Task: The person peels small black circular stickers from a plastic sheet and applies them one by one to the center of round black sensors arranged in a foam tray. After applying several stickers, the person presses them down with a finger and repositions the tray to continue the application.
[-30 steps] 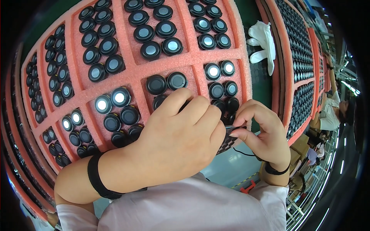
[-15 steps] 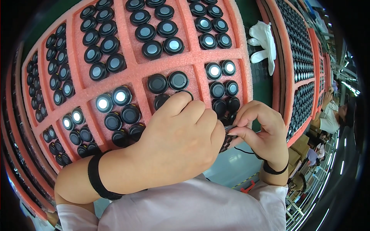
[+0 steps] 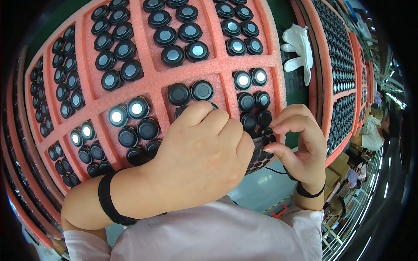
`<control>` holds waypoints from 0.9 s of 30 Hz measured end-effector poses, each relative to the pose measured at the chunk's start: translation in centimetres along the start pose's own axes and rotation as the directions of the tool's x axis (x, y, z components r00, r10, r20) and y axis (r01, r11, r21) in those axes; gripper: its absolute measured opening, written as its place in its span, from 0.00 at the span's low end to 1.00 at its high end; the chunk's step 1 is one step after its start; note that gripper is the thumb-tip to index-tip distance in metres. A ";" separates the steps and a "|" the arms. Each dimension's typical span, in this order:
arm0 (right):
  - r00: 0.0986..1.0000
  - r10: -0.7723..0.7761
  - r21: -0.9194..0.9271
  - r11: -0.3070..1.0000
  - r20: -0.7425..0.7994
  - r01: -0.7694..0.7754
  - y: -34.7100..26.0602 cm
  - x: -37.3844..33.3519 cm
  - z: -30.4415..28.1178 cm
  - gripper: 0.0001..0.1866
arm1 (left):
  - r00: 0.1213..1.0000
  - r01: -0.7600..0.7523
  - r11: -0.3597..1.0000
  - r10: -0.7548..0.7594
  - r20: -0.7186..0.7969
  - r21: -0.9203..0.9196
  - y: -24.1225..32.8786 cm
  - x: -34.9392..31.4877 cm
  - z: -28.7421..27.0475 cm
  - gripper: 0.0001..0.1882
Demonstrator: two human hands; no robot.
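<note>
My left hand [image 3: 204, 150] is closed in a fist over the near middle compartment of a pink foam tray [image 3: 187, 71]. It grips a clear sheet of black round stickers [image 3: 260, 160], which sticks out on its right side. My right hand [image 3: 302, 145] is at the sheet's upper corner, thumb and index finger apart. A black dot shows between those fingertips, apparently on the sheet. Round black parts [image 3: 202, 90] fill the tray's compartments; many have shiny grey centres [image 3: 173, 55], while several near my hands have all-black tops [image 3: 246, 101]. My left hand hides some parts.
A white glove [image 3: 298, 52] lies right of the tray, beside another dotted sheet [image 3: 296, 85]. More foam trays of black parts [image 3: 342, 65] stand farther right, with cardboard boxes [image 3: 333, 176] below. A person [image 3: 374, 130] works at the far right. Stacked tray edges [image 3: 21, 174] line the left.
My right thumb and index finger have parted from their pinch on the sheet's edge, the index finger rising slightly. The sheet's dotted face shows more now. My left hand has barely moved.
</note>
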State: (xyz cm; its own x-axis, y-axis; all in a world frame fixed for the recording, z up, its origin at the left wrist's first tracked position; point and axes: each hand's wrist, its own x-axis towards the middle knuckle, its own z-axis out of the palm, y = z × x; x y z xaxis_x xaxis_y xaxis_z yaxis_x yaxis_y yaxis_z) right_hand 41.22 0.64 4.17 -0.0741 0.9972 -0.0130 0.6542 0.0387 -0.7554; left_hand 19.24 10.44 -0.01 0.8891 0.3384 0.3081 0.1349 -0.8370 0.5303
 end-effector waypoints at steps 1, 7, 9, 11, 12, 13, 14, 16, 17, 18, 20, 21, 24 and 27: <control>1.000 -0.028 -0.019 0.999 -0.005 0.028 0.0 0.0 0.0 0.17 | 1.000 -0.003 1.000 0.003 -0.001 0.011 0.1 0.0 -0.1 0.08; 0.997 0.039 0.156 0.987 0.060 -0.048 0.1 0.0 0.5 0.15 | 1.000 -0.005 1.000 0.005 -0.018 0.007 0.2 0.0 -0.1 0.10; 0.987 0.133 0.233 0.961 0.087 -0.150 -0.2 -0.1 0.5 0.15 | 1.000 0.003 1.000 -0.003 0.013 -0.017 0.3 0.1 -0.3 0.10; 0.990 0.117 0.215 0.968 0.083 -0.132 -0.3 0.0 0.6 0.15 | 1.000 0.008 1.000 -0.007 0.029 -0.030 0.2 0.1 -0.3 0.10; 0.992 0.100 0.195 0.974 0.079 -0.114 -0.4 0.1 0.6 0.15 | 0.999 0.016 0.999 -0.014 0.038 -0.040 0.1 0.1 -0.4 0.10; 0.994 0.083 0.175 0.980 0.075 -0.095 -0.4 0.1 0.7 0.16 | 0.999 0.023 0.998 -0.021 0.046 -0.051 0.0 0.2 -0.4 0.10; 0.994 0.083 0.176 0.980 0.075 -0.096 -0.3 0.2 0.7 0.16 | 0.998 0.031 0.998 -0.028 0.055 -0.061 -0.1 0.2 -0.4 0.10; 0.997 -0.009 0.131 0.991 0.078 -0.002 -0.1 0.4 0.6 0.16 | 0.998 0.038 0.997 -0.033 0.058 -0.074 -0.1 0.2 -0.4 0.09; 0.995 -0.054 0.109 0.993 0.081 0.045 -0.1 0.5 0.6 0.16 | 0.997 0.043 0.995 -0.038 0.061 -0.087 -0.1 0.2 -0.5 0.09; 0.995 -0.054 0.109 0.993 0.081 0.045 0.0 0.5 0.6 0.16 | 0.997 0.049 0.994 -0.043 0.063 -0.101 0.0 0.2 -0.4 0.08; 0.991 -0.104 0.077 0.992 0.085 0.097 0.2 0.7 0.6 0.17 | 0.997 0.063 0.991 -0.056 0.061 -0.121 -0.1 0.2 -0.4 0.08; 0.988 -0.128 0.061 0.991 0.087 0.123 0.2 0.7 0.7 0.17 | 0.996 0.076 0.987 -0.068 0.059 -0.142 -0.1 0.2 -0.4 0.08; 0.981 -0.180 0.031 0.983 0.069 0.178 0.4 0.9 0.8 0.18 | 0.994 0.101 0.979 -0.091 0.060 -0.179 -0.1 0.2 -0.3 0.08; 0.975 -0.216 -0.004 0.976 0.054 0.217 0.3 1.0 0.9 0.18 | 0.992 0.123 0.969 -0.112 0.066 -0.212 -0.2 0.2 -0.3 0.08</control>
State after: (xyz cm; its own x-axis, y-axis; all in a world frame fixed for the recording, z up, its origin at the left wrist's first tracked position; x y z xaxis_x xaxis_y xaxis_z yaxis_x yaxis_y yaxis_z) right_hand 40.64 1.55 3.32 -0.2545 0.9602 0.1150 0.6257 0.2542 -0.7375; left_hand 19.21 10.79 0.20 0.8953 0.4008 0.1944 0.1476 -0.6787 0.7194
